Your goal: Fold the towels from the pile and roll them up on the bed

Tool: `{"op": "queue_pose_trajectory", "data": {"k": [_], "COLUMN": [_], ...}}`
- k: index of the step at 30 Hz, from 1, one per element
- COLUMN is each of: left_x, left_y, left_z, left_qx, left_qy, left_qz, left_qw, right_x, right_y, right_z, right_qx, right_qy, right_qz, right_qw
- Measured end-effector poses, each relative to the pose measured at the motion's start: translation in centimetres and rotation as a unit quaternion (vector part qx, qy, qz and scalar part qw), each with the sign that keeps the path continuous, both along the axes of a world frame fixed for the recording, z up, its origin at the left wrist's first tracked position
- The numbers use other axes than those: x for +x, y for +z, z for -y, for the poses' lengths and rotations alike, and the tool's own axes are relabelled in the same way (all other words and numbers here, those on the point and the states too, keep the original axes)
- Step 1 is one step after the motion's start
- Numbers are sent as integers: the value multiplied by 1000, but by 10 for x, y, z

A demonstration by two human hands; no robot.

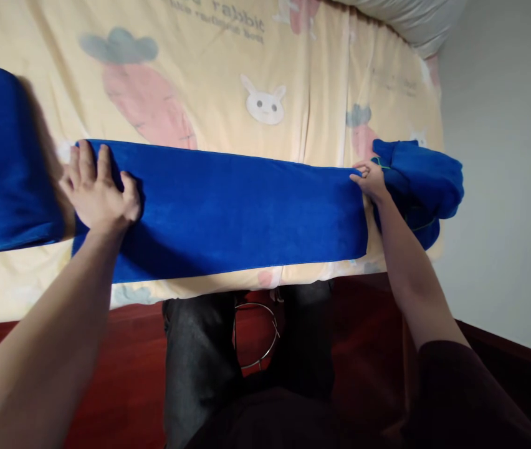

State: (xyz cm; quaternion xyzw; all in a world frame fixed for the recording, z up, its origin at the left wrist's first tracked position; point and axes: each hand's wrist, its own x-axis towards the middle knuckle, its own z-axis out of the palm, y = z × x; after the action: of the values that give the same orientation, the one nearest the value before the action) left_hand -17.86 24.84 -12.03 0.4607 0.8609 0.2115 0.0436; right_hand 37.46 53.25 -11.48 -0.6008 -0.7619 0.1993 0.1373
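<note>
A long blue towel (247, 212) lies flat across the bed, its long sides running left to right. My left hand (101, 190) rests palm down on its left end, fingers spread near the upper left corner. At the other end, my right hand (369, 179) pinches the towel's upper right corner between thumb and fingers. Just beyond that hand sits a crumpled heap of blue cloth (427, 178) with thin green edging. To the left of my left hand is a thick folded blue cloth (8, 168), partly cut off by the view's edge.
The bed's yellow sheet (219, 87) carries carrot and rabbit prints. A pale rolled edge of bedding (415, 22) is at the top right, beside a grey wall (503, 162). Below the bed edge are my legs (200, 362), a metal ring (258, 365) and the red floor (128, 374).
</note>
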Motion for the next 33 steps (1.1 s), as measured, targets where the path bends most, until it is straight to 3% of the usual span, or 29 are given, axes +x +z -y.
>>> {"op": "queue_pose_trajectory", "data": {"k": [4, 6, 9, 11, 14, 18, 21, 24, 26, 29, 33], "left_x": [0, -1, -1, -1, -1, 0, -1, -6, -10, -10, 7], "left_y": [0, -1, -2, -2, -2, -1, -3, -7, -8, -8, -8], "left_z": [-1, -1, 0, 0, 0, 0, 1, 2, 2, 7, 38], "left_qx": [-10, -10, -4, 2, 9, 12, 26, 24, 10, -22, -54], "left_qy": [3, 3, 1, 0, -1, 5, -6, -19, -31, -53, -75], "left_qz": [-5, -5, -3, 0, 0, 6, 28, 37, 31, 23, 6], "left_qw": [1000, 1000, 1000, 1000, 1000, 1000, 999, 999, 999, 998, 996], "right_x": [-23, -45, -74, -80, -69, -45, -39, -44, -48, -42, -4], "right_y": [3, 1, -7, -16, -29, -38, -39, -33, -27, -16, -11], "right_z": [28, 55, 98, 115, 110, 73, 53, 52, 67, 112, 186], "right_qx": [101, 127, 78, 48, 46, 59, 49, 32, 24, 25, 17], "right_qy": [-65, -17, 94, 113, 64, 3, -14, -15, -3, 40, 72], "right_qz": [65, 97, 112, 114, 120, 141, 162, 164, 163, 161, 155], "right_qw": [991, 987, 986, 986, 990, 988, 985, 986, 986, 986, 985]}}
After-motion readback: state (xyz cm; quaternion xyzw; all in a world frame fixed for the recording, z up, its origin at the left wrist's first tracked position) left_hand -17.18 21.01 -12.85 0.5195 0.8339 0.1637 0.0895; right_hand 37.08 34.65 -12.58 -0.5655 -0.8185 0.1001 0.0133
